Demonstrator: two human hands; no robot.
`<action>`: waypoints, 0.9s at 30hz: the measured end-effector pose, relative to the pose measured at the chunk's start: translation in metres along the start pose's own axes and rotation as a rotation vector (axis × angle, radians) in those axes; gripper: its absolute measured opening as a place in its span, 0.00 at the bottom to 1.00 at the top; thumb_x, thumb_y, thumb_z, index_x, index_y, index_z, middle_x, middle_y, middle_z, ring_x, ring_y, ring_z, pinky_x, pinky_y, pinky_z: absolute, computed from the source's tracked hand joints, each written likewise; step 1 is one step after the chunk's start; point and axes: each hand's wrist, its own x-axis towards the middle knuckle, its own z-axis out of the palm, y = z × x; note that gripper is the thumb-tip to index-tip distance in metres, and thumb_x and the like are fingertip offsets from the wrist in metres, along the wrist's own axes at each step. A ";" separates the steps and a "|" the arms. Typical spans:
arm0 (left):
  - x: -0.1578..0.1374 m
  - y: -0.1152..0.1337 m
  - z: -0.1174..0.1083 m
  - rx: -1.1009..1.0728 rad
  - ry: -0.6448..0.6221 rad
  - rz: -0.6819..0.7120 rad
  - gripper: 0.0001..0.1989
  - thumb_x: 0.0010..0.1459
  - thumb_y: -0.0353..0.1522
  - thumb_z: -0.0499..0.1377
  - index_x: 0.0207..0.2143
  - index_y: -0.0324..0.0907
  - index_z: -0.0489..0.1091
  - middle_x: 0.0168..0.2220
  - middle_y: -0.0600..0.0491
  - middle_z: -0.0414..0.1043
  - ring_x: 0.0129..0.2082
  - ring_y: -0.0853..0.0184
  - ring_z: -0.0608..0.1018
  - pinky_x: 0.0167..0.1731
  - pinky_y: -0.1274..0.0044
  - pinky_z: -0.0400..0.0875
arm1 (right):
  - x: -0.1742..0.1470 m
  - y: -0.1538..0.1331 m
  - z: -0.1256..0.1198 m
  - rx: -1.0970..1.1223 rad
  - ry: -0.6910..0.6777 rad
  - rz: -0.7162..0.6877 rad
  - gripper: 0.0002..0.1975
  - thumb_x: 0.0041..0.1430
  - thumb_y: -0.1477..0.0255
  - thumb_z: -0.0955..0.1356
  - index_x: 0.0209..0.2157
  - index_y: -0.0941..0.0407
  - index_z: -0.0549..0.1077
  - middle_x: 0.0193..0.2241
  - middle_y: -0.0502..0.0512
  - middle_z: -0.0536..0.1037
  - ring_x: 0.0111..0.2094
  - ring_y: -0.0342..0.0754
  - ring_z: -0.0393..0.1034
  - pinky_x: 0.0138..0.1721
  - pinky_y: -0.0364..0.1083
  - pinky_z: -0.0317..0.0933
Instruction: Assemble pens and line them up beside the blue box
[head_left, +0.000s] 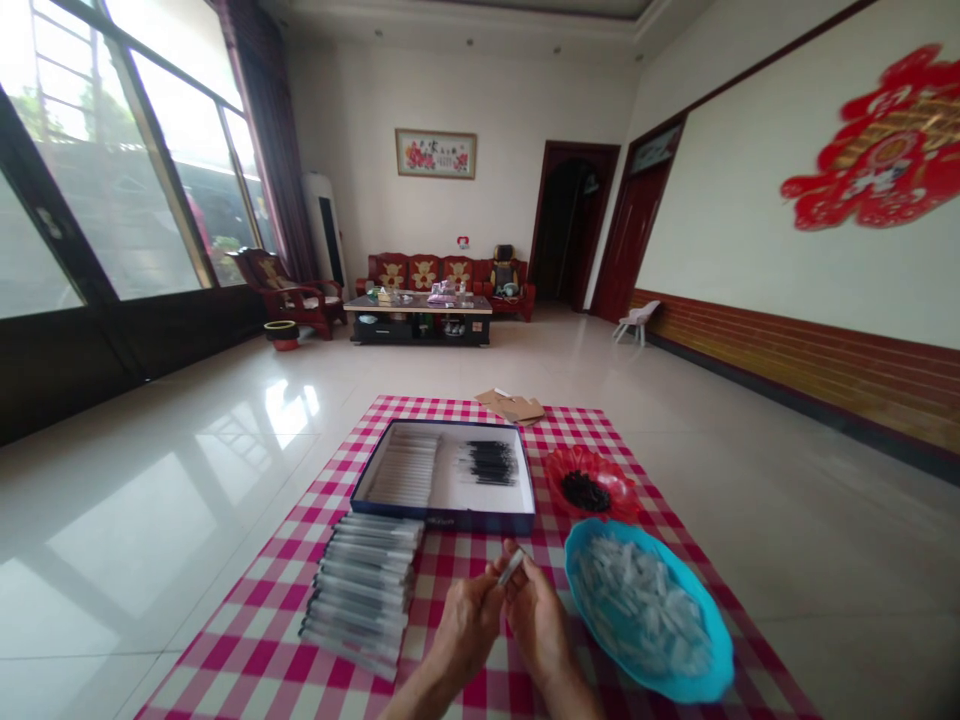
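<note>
Both hands meet low centre over the surface (285,560), which wears a red-and-white checked cloth. Left hand (466,628) and right hand (537,620) are side by side, fingertips together, both pinching one small clear tube-like piece (511,566) held tilted just above the cloth; each grip is closed on it. Just right of the right hand sits a blue oval bowl (716,668) full of small translucent pieces (637,605). Behind it is a red flower-shaped dish (626,480) with a heap of small dark bits (586,491). Ahead of the hands lies a shallow blue-rimmed box (442,519), with pale rods (405,465) in its left half and black rods (489,462) in the right. Left of the hands is a stack of flat clear packs (365,590). Cardboard scraps (514,405) lie at the far edge.
</note>
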 end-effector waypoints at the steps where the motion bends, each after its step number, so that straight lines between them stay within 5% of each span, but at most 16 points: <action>1: 0.000 -0.001 0.000 -0.026 -0.010 -0.015 0.17 0.58 0.33 0.49 0.23 0.38 0.74 0.16 0.55 0.65 0.18 0.71 0.68 0.20 0.81 0.56 | 0.000 0.000 -0.001 -0.002 -0.006 0.006 0.17 0.42 0.63 0.76 0.35 0.55 0.77 0.29 0.53 0.81 0.33 0.48 0.76 0.38 0.45 0.68; 9: 0.000 -0.007 0.000 0.009 0.029 -0.007 0.16 0.56 0.30 0.49 0.20 0.38 0.71 0.14 0.58 0.59 0.16 0.74 0.62 0.18 0.81 0.52 | 0.007 0.012 -0.015 -0.080 0.008 0.005 0.16 0.43 0.64 0.76 0.34 0.56 0.77 0.29 0.52 0.81 0.34 0.51 0.76 0.35 0.47 0.68; 15: -0.006 -0.003 0.002 0.189 0.059 0.044 0.19 0.63 0.33 0.45 0.40 0.41 0.75 0.23 0.51 0.74 0.20 0.70 0.72 0.20 0.80 0.57 | 0.005 0.011 -0.015 -0.095 0.034 0.015 0.16 0.41 0.64 0.77 0.33 0.56 0.76 0.32 0.53 0.82 0.37 0.52 0.76 0.36 0.47 0.69; 21: -0.007 0.002 -0.003 0.392 -0.029 0.001 0.20 0.64 0.33 0.43 0.47 0.43 0.72 0.29 0.46 0.78 0.27 0.62 0.78 0.25 0.78 0.64 | -0.001 0.008 -0.007 -0.125 0.062 -0.018 0.18 0.41 0.62 0.77 0.32 0.57 0.77 0.30 0.54 0.81 0.36 0.53 0.76 0.36 0.48 0.69; 27: 0.000 0.010 -0.038 0.637 -0.186 0.165 0.17 0.62 0.32 0.46 0.47 0.42 0.70 0.34 0.44 0.77 0.33 0.59 0.78 0.32 0.74 0.68 | -0.005 0.015 -0.002 -0.179 -0.036 -0.029 0.18 0.44 0.62 0.75 0.37 0.55 0.76 0.37 0.54 0.81 0.39 0.52 0.75 0.36 0.47 0.68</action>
